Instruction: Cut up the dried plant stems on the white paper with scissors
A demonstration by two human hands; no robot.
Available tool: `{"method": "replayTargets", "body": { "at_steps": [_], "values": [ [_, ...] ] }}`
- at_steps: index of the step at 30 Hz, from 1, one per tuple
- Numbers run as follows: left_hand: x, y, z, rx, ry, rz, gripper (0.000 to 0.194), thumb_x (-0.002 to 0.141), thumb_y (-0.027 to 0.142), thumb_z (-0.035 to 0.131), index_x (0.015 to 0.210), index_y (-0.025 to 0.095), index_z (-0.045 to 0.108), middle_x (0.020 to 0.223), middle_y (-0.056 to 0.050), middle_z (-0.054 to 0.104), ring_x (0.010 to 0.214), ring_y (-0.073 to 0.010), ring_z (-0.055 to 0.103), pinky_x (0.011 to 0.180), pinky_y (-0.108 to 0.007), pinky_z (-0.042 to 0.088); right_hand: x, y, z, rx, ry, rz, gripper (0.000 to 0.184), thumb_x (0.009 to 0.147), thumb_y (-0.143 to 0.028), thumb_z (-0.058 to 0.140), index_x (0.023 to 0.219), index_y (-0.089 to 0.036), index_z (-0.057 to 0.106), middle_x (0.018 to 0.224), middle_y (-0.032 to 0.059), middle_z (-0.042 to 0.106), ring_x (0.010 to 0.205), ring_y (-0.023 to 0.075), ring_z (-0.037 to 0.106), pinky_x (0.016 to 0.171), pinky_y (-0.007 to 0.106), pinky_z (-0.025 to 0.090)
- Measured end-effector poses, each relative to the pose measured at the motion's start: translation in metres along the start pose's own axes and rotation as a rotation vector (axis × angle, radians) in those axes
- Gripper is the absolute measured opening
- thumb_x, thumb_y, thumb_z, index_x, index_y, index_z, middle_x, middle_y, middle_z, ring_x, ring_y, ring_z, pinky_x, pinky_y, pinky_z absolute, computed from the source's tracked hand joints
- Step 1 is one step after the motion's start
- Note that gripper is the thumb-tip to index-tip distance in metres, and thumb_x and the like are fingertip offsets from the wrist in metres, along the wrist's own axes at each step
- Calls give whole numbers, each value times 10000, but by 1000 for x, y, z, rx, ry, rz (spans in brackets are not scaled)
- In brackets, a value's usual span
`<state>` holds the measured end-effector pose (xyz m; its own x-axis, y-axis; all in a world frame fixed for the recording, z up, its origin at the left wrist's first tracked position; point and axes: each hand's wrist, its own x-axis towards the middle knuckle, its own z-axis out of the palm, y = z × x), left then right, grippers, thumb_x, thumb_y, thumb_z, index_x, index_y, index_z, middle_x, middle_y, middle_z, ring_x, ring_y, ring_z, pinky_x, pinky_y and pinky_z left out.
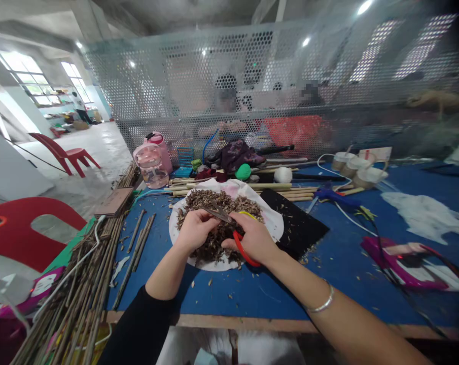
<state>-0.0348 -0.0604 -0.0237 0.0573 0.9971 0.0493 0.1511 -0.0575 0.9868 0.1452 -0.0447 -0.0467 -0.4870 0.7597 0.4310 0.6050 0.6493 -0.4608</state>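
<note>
R fingers (242,219) grip loop-hdl scissors (223,216), crumbly brn flakes (211,247) below.

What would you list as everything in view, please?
Table: one, blue-topped, centre
Cloth: one, white, centre table
Dried pieces: uncounted, brown, heaped on cloth
Scissors: one pair, red-and-yellow handled, over the pieces
Flat sheet: one, black, right of cloth
Sticks: many, brown, left and back
Chairs: at least two, red, left
Jug: one, clear pinkish, back left
Bottle: one, pink, behind jug
Balls: two, green and white, back
Jars: three, pale brown, back right
Flat object: one, magenta, table's right
Clutter: uncounted, mixed, back, too jumbled to itemise
Screen: one, grey, behind table
People: at least three, colours unclear, behind screen, far left
Bracelet: one, silver, right forearm
Left hand: one, bare, by scissors
Right hand: one, bare, holding scissors
</note>
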Motion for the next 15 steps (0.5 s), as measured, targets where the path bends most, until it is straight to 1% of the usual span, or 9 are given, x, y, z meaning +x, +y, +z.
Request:
{"method": "replayTargets", "body": {
  "at_steps": [3,7,9,11,13,15],
  "values": [
    [-1,3,-1,56,11,-2,197,698,282,595,778,114,659,563,8,577,500,-88,473,505,-209,370,-1,4,1,-1,-12,31,609,649,-585,643,1110,-198,551,1027,100,629,938,252,590,808,352,457],
    [0,3,-3,133,21,7,215,724,330,570,697,124,623,527,21,547,489,-84,463,494,-203,347,-1,7,0,-2,-53,68,514,695,-557,618,1079,-220,569,887,63,664,815,223,624,712,306,469],
    [0,2,-3,165,38,23,239,739,344,550,660,127,611,510,25,533,476,-80,448,481,-200,330,0,6,0,-11,-83,86,486,722,-548,593,1080,-221,564,855,53,664,777,214,626,679,296,469],
    [0,2,-2,174,65,44,234,745,334,538,680,128,626,519,24,542,478,-80,449,477,-198,329,1,4,-1,-36,-84,77,524,719,-551,590,1107,-202,545,939,78,654,853,232,618,721,319,469],
    [1,1,-1,171,95,62,206,736,298,539,745,129,655,562,18,580,500,-86,472,491,-198,353,2,3,-2,-68,-74,45,592,701,-561,599,1140,-171,522,1058,117,616,973,260,578,807,362,452],
    [1,0,0,183,116,83,193,716,248,539,790,133,675,622,5,624,544,-98,508,530,-201,388,3,3,-3,-91,-78,17,644,683,-571,610,1157,-147,509,1087,140,590,1011,273,549,847,393,434]
  ]
}}
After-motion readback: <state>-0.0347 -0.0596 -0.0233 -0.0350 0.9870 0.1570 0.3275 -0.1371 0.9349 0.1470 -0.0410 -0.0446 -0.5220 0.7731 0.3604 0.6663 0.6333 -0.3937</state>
